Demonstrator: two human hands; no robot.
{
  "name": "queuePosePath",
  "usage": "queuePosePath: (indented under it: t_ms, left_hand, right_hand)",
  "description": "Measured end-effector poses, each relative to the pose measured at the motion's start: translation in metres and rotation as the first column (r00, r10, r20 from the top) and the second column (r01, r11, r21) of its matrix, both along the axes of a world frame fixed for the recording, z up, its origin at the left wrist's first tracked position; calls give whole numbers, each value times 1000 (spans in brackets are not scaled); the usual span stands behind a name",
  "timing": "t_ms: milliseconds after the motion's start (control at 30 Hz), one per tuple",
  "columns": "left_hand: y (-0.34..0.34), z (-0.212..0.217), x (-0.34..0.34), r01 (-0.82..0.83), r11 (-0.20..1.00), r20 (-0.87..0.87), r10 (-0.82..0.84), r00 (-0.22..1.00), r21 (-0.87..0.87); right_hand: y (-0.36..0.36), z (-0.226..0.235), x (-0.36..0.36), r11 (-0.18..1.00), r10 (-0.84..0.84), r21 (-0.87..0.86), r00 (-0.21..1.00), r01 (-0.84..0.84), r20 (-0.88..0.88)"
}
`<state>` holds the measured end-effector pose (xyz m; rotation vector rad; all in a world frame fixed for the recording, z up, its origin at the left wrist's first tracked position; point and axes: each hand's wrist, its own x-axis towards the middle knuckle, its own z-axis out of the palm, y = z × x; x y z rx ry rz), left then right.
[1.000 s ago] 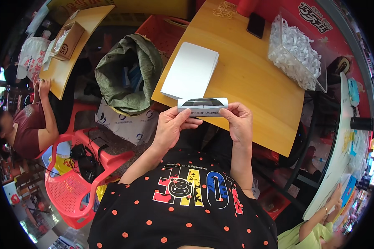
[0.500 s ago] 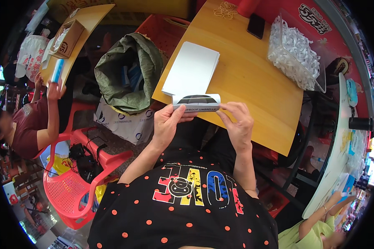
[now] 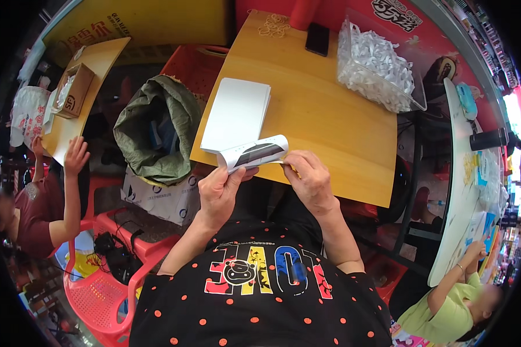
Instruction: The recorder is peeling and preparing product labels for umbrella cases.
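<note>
A curled white paper sheet (image 3: 259, 151) printed with a dark umbrella picture is held above the near edge of the table, its right end tilted up. My left hand (image 3: 219, 194) is closed on its lower left side, thumb in front. My right hand (image 3: 309, 180) is pinched at the sheet's lower right edge, thumb against the bent fingers. Just beyond the curled sheet, a stack of white sheets (image 3: 237, 113) lies on the wooden table (image 3: 312, 115). The underside of the held sheet is hidden.
At the table's far side are rubber bands (image 3: 274, 25), a dark phone (image 3: 317, 39) and a clear bin (image 3: 419, 95) of white strips. A green sack (image 3: 182, 113) stands left of the table, near a red chair (image 3: 101, 298). Co-workers sit at both sides.
The held sheet has turned, its right end rising, and shows a more open curl. My right hand now pinches its lower edge. The left co-worker's hand no longer holds the blue item.
</note>
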<state>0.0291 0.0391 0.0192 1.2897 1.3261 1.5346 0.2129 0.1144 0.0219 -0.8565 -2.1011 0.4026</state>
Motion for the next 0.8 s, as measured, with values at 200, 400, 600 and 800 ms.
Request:
queuePosePath:
  t_ms: [200,400,600,800]
  left_hand:
    - [2,-1,14,-46,992,-261,75,963,117]
    - [4,-4,18,-68,981,-303,121,945,179]
    - [2,-7,16,-89,977,-364,155,918,192]
    - [3,-10,15,-98,971,-335,168,927,218]
  right_hand:
    - [6,-1,8,999,34,-21,997,-33,67]
    - [7,-8,9,999,33,2,998,-34,62]
    - [9,-12,6,998,31,59,999,-33,39]
    - [11,-14,4,994,31,101,1000,-31,5]
